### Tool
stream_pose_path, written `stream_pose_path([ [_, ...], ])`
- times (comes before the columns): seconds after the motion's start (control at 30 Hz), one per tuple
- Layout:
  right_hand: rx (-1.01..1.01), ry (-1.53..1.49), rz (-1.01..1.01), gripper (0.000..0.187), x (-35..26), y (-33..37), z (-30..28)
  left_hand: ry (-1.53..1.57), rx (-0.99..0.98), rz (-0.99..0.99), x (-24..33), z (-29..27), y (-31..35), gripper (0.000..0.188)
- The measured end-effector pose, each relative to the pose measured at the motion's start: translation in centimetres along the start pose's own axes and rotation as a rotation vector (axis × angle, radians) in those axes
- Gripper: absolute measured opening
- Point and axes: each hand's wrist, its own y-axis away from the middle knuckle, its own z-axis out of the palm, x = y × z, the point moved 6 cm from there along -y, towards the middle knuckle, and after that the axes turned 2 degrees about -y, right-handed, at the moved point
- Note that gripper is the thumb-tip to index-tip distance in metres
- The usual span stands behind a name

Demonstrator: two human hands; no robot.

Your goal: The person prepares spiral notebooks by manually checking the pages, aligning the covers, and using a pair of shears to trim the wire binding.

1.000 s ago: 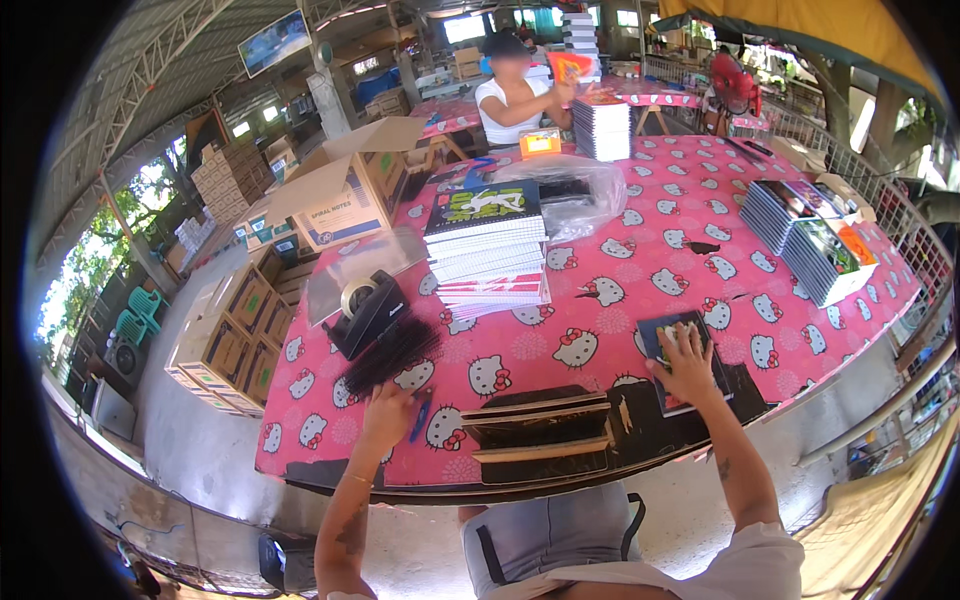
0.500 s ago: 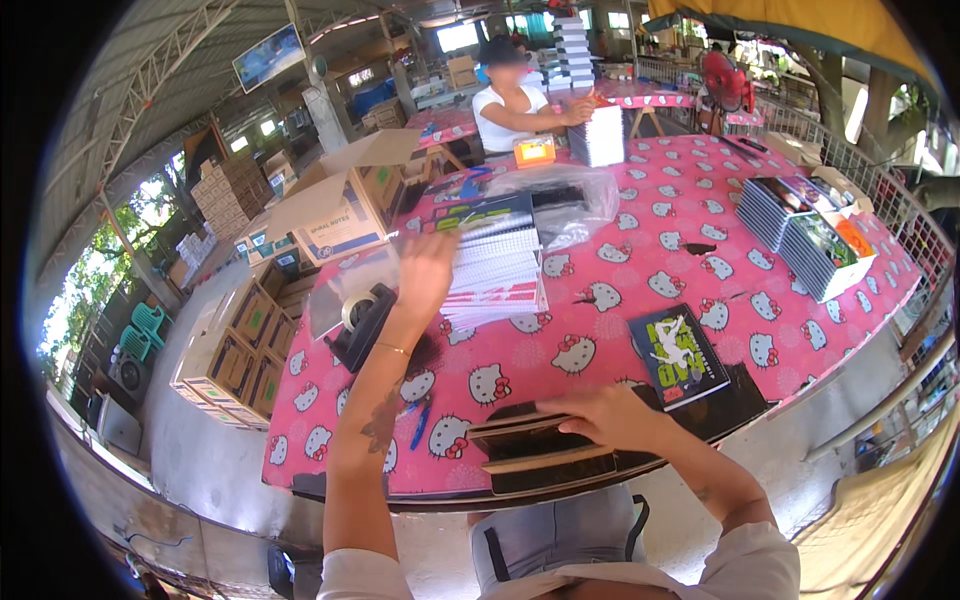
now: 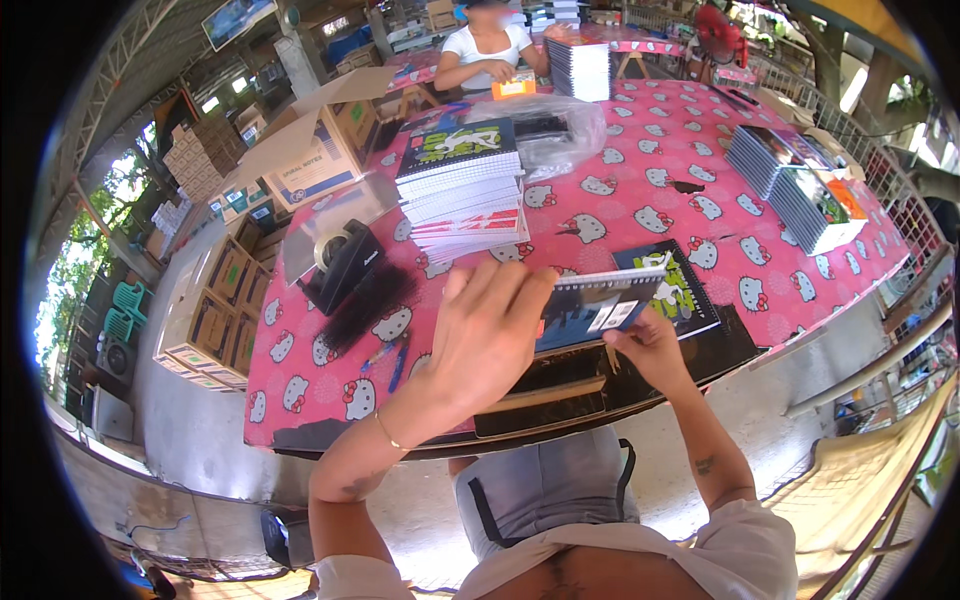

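Observation:
Between my two hands a dark-covered spiral notebook (image 3: 585,308) is held tilted, its back cover with a white label toward me. My left hand (image 3: 492,325) closes on its left end and my right hand (image 3: 652,345) grips the lower right corner. Just behind it lies another notebook (image 3: 668,285) with a black and green cover, flat on the table and partly covered by the held one. Below my hands sits a dark cardboard holder (image 3: 550,395) with a slot at the table's near edge. Farther left stands a stack of spiral notebooks (image 3: 463,190).
A black tape dispenser (image 3: 345,262), dark bristles and blue pens (image 3: 398,365) lie at the left. Clear plastic (image 3: 575,150) lies behind the stack. More notebooks (image 3: 800,195) are at the right. An open carton (image 3: 318,155) stands left; a person (image 3: 488,50) sits across the table.
My left hand has come from the stack to the near edge, bringing a notebook. My right hand has lifted from the cardboard holder and now grips the notebook too. The view has shifted.

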Motion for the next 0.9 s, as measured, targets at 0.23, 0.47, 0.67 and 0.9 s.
stream_pose_path([
  [0.23,-0.034,-0.184,-0.017,0.063,-1.8,0.1,4.5,-0.171,-0.075,-0.114,-0.7,2.5,7.9,0.038],
  [0.47,0.139,0.026,-0.069,0.066,1.2,0.4,5.8,0.484,0.233,-0.682,-3.6,5.8,17.5,0.046],
  [0.67,0.092,0.022,-0.035,0.045,2.0,-0.5,5.6,-0.366,0.259,-0.750,-24.8,5.1,20.7,0.028],
  [0.9,0.147,0.055,-0.093,0.048,2.0,-1.4,3.7,-0.600,-0.177,-0.509,-27.9,9.6,19.9,0.012],
])
